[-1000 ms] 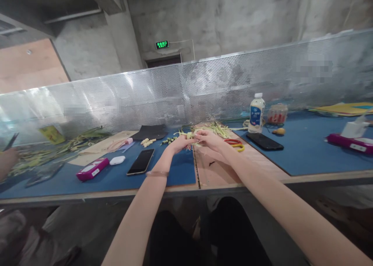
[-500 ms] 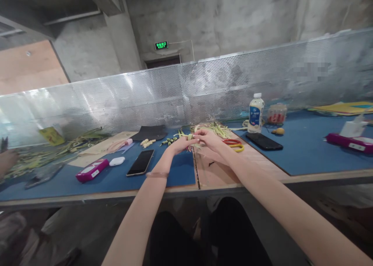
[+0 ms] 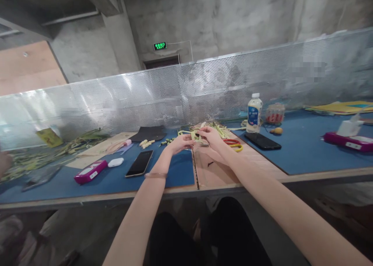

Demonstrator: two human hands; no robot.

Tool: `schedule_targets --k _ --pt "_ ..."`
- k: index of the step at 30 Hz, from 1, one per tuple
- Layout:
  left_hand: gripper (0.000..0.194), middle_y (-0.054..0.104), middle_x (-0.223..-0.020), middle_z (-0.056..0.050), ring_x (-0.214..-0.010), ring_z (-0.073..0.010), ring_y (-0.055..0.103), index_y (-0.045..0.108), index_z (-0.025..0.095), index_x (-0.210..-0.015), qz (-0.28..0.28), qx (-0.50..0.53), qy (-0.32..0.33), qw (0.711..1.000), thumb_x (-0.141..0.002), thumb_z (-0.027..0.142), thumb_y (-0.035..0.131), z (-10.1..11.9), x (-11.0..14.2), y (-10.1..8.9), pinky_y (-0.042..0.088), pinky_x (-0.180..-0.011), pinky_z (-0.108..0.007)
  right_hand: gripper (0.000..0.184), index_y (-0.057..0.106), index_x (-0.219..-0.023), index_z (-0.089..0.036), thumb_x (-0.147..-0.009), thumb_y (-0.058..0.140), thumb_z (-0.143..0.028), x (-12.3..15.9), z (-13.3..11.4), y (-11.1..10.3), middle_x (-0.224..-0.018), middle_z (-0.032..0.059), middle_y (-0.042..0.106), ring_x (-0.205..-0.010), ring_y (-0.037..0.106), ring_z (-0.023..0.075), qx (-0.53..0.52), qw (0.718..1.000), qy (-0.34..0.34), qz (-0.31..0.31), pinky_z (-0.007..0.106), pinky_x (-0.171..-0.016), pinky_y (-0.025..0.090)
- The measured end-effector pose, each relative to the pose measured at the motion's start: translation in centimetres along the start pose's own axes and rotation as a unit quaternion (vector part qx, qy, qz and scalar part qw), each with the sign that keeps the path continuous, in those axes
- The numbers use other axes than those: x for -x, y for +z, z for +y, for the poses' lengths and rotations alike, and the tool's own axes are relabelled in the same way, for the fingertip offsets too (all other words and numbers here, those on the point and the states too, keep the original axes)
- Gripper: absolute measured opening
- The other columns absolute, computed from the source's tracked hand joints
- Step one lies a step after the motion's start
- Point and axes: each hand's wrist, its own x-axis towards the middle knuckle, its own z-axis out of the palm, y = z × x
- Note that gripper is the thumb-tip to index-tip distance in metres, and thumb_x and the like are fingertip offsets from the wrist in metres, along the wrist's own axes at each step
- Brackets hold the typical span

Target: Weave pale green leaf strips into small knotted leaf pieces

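Pale green plant strips (image 3: pixel 193 135) are bunched between my two hands above the table's middle seam. My left hand (image 3: pixel 181 144) pinches them from the left, its fingers bent and thumb near the tips. From the right, my right hand (image 3: pixel 210 137) closes its fingers at the same strips. A small dark bit shows at its fingertips, too small to name. Just right of my right hand lie scissors with red and yellow handles (image 3: pixel 237 147). Behind it is a pile of loose pale green strips (image 3: pixel 219 129). Small green and dark knotted pieces (image 3: pixel 167 141) lie left of my left hand.
Phones lie on both sides, one left (image 3: pixel 140 163), one right (image 3: pixel 262 140). A bottle (image 3: pixel 254 113) and a jar (image 3: pixel 275 113) stand back right. Purple boxes (image 3: pixel 91 171) sit at either side. A perforated metal screen (image 3: pixel 151 99) runs behind; another person's hand (image 3: pixel 4 162) is far left.
My fingers have shifted around the strips: my right hand has turned slightly, and a dark bit now shows at its fingertips. The other person's hand at far left has moved partly out of view.
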Motion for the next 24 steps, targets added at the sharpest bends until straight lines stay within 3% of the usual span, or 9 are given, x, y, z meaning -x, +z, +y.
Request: schedule_targets --k 7,15,24 --pt "0.053 0.063 -0.079 -0.001 -0.065 -0.0093 0.055 0.06 0.018 -0.109 -0.009 -0.03 -0.01 0.999 -0.059 0.024 0.076 0.27 0.26 0.42 0.043 -0.064 -0.023 0.022 0.057 -0.087 -0.012 -0.087 0.053 -0.034 0.31 -0.31 0.15 -0.077 -0.0005 0.058 -0.06 0.054 0.0086 0.015 0.999 0.006 0.043 0.023 -0.056 0.046" --pt "0.05 0.057 -0.061 0.002 -0.049 -0.0052 0.045 0.06 0.011 -0.104 -0.015 -0.023 -0.013 1.0 -0.058 0.022 0.077 0.12 0.2 -0.15 0.03 -0.048 -0.018 0.017 0.057 -0.089 -0.012 -0.086 0.056 -0.028 0.29 -0.41 -0.06 -0.079 -0.0003 0.058 -0.062 0.055 0.0088 0.06 0.996 0.004 0.066 0.023 -0.056 0.048" --pt "0.045 0.064 -0.084 -0.005 -0.073 -0.0118 0.06 0.057 0.015 -0.106 0.013 0.095 0.028 0.995 -0.064 0.019 0.074 -0.14 -0.2 -0.25 0.043 -0.076 -0.028 0.021 0.061 -0.09 -0.013 -0.085 0.056 -0.032 0.32 0.19 0.61 -0.075 -0.0004 0.062 -0.058 0.056 0.0087 0.11 0.99 -0.045 0.08 0.024 -0.055 0.048"
